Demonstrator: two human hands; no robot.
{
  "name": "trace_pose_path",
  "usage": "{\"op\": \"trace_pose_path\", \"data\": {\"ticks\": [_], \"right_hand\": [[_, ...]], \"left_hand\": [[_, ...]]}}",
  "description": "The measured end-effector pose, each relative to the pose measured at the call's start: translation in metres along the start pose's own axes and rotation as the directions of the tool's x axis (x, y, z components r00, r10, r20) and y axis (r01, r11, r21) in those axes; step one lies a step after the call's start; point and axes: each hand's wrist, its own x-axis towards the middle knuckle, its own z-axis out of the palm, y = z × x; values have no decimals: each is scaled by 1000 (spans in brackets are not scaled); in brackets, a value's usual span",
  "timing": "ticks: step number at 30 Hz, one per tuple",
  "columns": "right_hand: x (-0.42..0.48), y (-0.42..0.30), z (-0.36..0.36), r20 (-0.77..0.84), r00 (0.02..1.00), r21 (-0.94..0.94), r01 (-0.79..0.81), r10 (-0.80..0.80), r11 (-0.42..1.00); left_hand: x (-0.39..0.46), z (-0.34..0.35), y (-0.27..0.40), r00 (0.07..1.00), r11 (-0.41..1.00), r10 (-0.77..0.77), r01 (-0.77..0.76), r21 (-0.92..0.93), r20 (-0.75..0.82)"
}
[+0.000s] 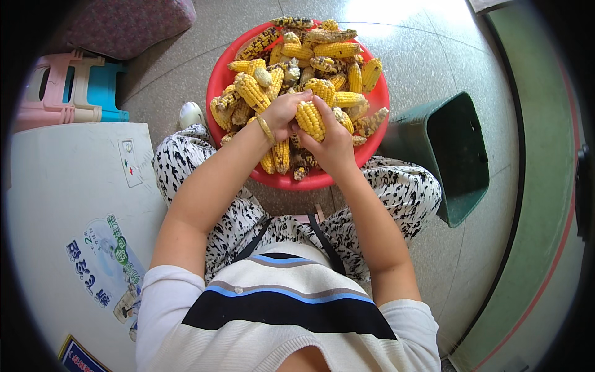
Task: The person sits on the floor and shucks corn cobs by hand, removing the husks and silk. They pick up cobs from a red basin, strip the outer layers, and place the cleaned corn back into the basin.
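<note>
An ear of yellow corn is held over a red plastic basin. Around its right side and lower end curl the fingers and thumb of my right hand. My left hand, with a gold-coloured bangle at the wrist, grips the same ear from the left near its top; some of its fingers are hidden behind the corn. Piled in the basin are several more ears, some plain yellow, others mixed with dark purple kernels. A pale, kernel-less cob end shows in the pile.
Right of the basin, a dark green plastic bin leans with its mouth facing right. A white appliance bearing writing stands at left. Stacked plastic stools and a patterned cushioned seat are behind it. A green-painted wall curves along the right.
</note>
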Motion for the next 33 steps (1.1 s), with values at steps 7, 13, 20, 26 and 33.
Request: {"op": "trace_pose_path", "data": {"ticks": [7,13,20,26,33], "right_hand": [[-1,-1,-8,134,969,283,-240,209,929],[2,10,-2,259,953,366,-249,159,897],[-4,0,4,104,994,-14,-37,39,999],[-7,5,11,95,991,-132,110,-98,985],[-8,4,10,-20,997,-194,-72,69,978]], "left_hand": [[-13,15,2,935,454,342,-248,856,90],[-6,9,-7,953,820,304,-257,512,-10],[-3,9,-4,984,993,40,-20,118,-172],[2,8,-1,967,987,-132,108,-120,-219],[-3,2,-14,909,526,416,-221,821,-22]]}}
